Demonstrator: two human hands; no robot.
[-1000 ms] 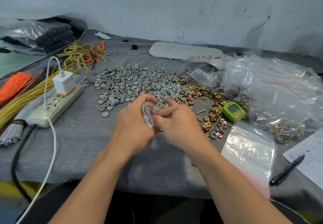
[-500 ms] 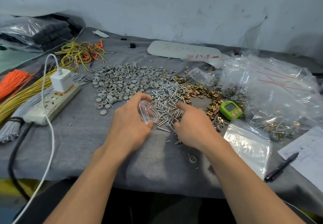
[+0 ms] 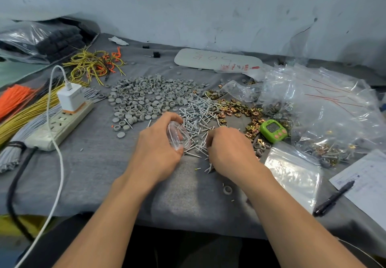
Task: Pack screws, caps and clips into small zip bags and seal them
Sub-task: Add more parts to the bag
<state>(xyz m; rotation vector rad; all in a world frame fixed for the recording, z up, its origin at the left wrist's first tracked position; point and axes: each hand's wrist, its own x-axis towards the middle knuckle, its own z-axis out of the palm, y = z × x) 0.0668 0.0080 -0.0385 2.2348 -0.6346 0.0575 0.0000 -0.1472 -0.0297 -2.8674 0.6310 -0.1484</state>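
Observation:
My left hand [image 3: 155, 148] grips a small clear zip bag [image 3: 179, 136], holding its mouth open toward the screws. My right hand [image 3: 228, 149] rests on the near edge of the silver screw pile [image 3: 197, 114], fingers curled over a few screws; whether it holds any I cannot tell. Grey round caps [image 3: 146, 98] lie spread behind my left hand. Brass-coloured clips [image 3: 234, 110] lie in an arc to the right of the screws. A stack of empty zip bags [image 3: 294, 170] lies right of my right wrist.
A white power strip [image 3: 60, 126] with a charger and cable lies at the left, beside orange, yellow and grey tie bundles. A green timer [image 3: 273, 131], large plastic bags with mixed parts [image 3: 325, 111], paper and a black pen [image 3: 332, 198] sit at the right. A loose cap [image 3: 227, 190] lies near my right forearm.
My right hand left the bag's mouth and moved right and down onto the screw pile. My left hand keeps holding the bag open, now lower by the screws.

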